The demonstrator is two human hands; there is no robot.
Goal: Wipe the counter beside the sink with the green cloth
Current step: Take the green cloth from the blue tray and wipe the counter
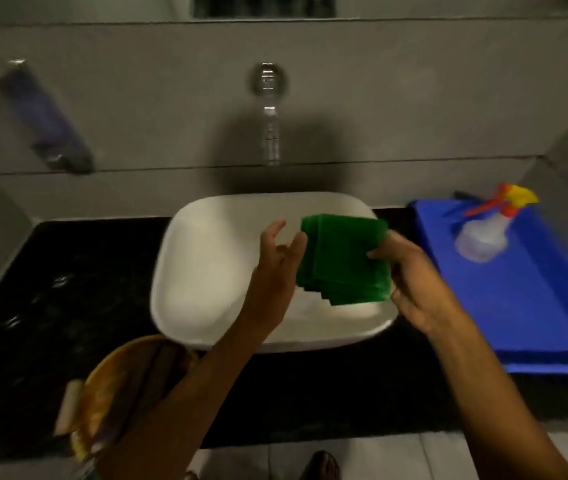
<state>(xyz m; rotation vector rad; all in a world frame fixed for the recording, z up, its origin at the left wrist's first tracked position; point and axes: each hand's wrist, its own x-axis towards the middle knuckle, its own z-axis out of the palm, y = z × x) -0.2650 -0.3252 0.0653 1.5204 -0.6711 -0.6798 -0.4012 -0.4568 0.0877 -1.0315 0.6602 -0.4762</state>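
Note:
A folded green cloth [341, 259] hangs in the air over the right half of the white basin sink [206, 271]. My right hand [414, 278] grips its right edge between thumb and fingers. My left hand [275, 261] is at the cloth's left edge with fingers spread, touching it or nearly so. The black counter [68, 289] stretches left of the sink, with a few water drops on it.
A spray bottle [486, 233] lies on a blue tray [524, 306] right of the sink. A chrome tap [269, 112] juts from the wall above the basin. A yellow bucket [119, 386] sits at lower left. A purple bottle [47, 123] hangs on the left wall.

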